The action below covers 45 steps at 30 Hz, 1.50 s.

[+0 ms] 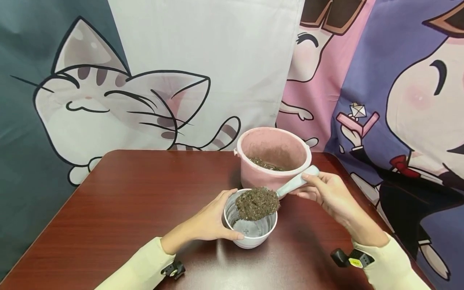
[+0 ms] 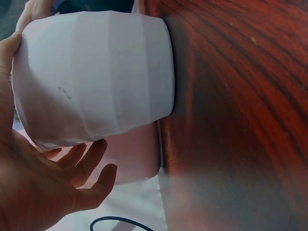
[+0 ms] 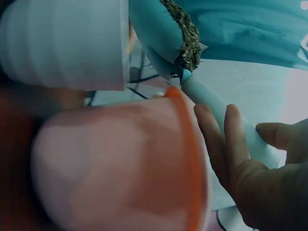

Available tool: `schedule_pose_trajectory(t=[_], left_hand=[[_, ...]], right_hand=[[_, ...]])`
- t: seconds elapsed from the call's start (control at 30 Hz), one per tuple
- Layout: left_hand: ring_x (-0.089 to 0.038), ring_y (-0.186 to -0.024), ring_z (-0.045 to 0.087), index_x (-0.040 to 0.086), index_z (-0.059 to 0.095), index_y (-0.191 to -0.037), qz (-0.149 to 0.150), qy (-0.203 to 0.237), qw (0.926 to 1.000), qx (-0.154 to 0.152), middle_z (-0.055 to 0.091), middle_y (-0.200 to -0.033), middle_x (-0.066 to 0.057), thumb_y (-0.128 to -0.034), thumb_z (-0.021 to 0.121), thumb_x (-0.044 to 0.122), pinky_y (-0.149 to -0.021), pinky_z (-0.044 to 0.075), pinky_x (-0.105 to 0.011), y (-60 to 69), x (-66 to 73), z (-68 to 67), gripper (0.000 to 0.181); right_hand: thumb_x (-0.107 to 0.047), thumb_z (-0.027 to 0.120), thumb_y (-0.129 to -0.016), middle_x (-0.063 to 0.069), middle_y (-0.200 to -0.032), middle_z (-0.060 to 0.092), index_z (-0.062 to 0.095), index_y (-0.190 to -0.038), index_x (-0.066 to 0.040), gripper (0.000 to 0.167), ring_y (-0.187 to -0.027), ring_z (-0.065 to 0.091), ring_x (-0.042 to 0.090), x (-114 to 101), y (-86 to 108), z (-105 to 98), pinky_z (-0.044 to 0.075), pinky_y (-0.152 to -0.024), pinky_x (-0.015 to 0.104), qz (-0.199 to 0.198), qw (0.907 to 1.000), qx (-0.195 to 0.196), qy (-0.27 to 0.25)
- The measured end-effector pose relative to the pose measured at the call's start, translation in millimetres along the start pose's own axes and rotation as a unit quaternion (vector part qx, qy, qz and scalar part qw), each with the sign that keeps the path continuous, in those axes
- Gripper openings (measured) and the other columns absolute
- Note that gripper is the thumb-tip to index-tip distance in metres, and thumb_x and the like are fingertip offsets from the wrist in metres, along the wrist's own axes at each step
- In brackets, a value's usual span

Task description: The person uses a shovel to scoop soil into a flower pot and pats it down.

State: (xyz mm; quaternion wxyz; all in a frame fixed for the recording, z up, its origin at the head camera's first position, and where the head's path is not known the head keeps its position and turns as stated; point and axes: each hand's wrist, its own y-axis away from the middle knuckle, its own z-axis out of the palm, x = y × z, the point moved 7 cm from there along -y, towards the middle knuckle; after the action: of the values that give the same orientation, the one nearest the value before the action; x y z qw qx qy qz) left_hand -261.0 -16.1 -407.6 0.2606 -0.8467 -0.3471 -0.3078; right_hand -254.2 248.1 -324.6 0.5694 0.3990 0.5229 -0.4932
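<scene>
A white ribbed plastic pot (image 1: 250,243) stands on the table, and my left hand (image 1: 210,220) grips its left side, thumb at the near rim and fingers round the back. Over its mouth hangs a scoop heaped with dark, crumbly soil (image 1: 257,203). My right hand (image 1: 331,195) pinches the scoop's pale handle (image 1: 294,183) between thumb and fingers. Below the soil, the pot's inner floor is visible. In the right wrist view, the underside of the scoop (image 3: 156,31) shows beyond the pot's rim. The left wrist view shows the pot's smooth outer wall (image 2: 96,72).
Just behind the pot is a pink bucket (image 1: 250,171) with soil low inside it; the scoop handle passes close to its near rim. The dark red wooden table (image 1: 137,201) extends to the left. A cartoon-printed cloth (image 1: 210,36) hangs behind the table.
</scene>
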Motion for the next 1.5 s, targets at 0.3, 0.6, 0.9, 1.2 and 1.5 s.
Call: schedule_pose_trajectory(t=[0.3,0.6,0.9,1.2,1.5], left_hand=[[-0.017,-0.129,0.047,0.013,0.028,-0.154,-0.005,0.008,0.9999,0.005,0.042,-0.146,0.0,-0.065,0.086,0.057,-0.103,0.041,-0.047,1.3,-1.4,-0.3,0.115],[-0.016,-0.128,0.048,0.015,0.028,-0.154,-0.019,-0.005,0.9998,0.005,0.042,-0.146,0.002,-0.0638,0.086,0.059,-0.101,0.042,-0.046,-0.9,-0.7,-0.8,0.116],[-0.015,-0.124,0.051,0.018,0.028,-0.154,-0.04,-0.014,0.9991,0.005,0.042,-0.146,0.004,-0.0627,0.086,0.06,-0.099,0.044,-0.046,-1.2,0.7,1.4,0.116],[-0.018,-0.121,0.054,0.013,0.029,-0.153,-0.031,-0.037,0.9988,0.011,0.045,-0.144,0.001,-0.0637,0.084,0.064,-0.095,0.047,-0.044,-7.5,8.2,10.3,0.116],[-0.024,-0.117,0.057,0.013,0.03,-0.152,-0.031,-0.041,0.9986,0.01,0.045,-0.144,0.001,-0.064,0.084,0.064,-0.093,0.048,-0.045,-17.6,16.5,18.9,0.115]], right_hand=[[-0.009,0.059,-0.1,0.016,-0.091,0.074,0.057,-0.109,0.018,0.029,-0.082,0.073,0.022,18.2,-0.2,16.5,0.057,-0.075,0.038,-0.022,0.9874,0.007,0.156],[-0.006,0.067,-0.094,0.015,-0.092,0.073,0.065,-0.106,0.006,0.017,-0.068,0.072,0.015,0.9,6.0,35.9,0.058,-0.062,0.034,-0.136,0.9342,-0.002,0.33],[-0.006,0.07,-0.091,-0.003,-0.08,0.072,0.067,-0.104,-0.01,0.013,-0.058,0.067,0.006,-30.8,12.0,51.7,0.053,-0.051,0.027,-0.226,0.8806,-0.04,0.415],[-0.009,0.068,-0.094,0.005,-0.078,0.072,0.066,-0.104,-0.006,0.01,-0.05,0.064,0.008,-44.6,8.8,40.2,0.052,-0.05,0.028,-0.199,0.8867,-0.015,0.417],[-0.008,0.063,-0.097,0.011,-0.081,0.071,0.065,-0.1,-0.001,0.008,-0.059,0.068,0.015,-53.1,2.8,28.2,0.054,-0.052,0.033,-0.188,0.9064,-0.016,0.378]])
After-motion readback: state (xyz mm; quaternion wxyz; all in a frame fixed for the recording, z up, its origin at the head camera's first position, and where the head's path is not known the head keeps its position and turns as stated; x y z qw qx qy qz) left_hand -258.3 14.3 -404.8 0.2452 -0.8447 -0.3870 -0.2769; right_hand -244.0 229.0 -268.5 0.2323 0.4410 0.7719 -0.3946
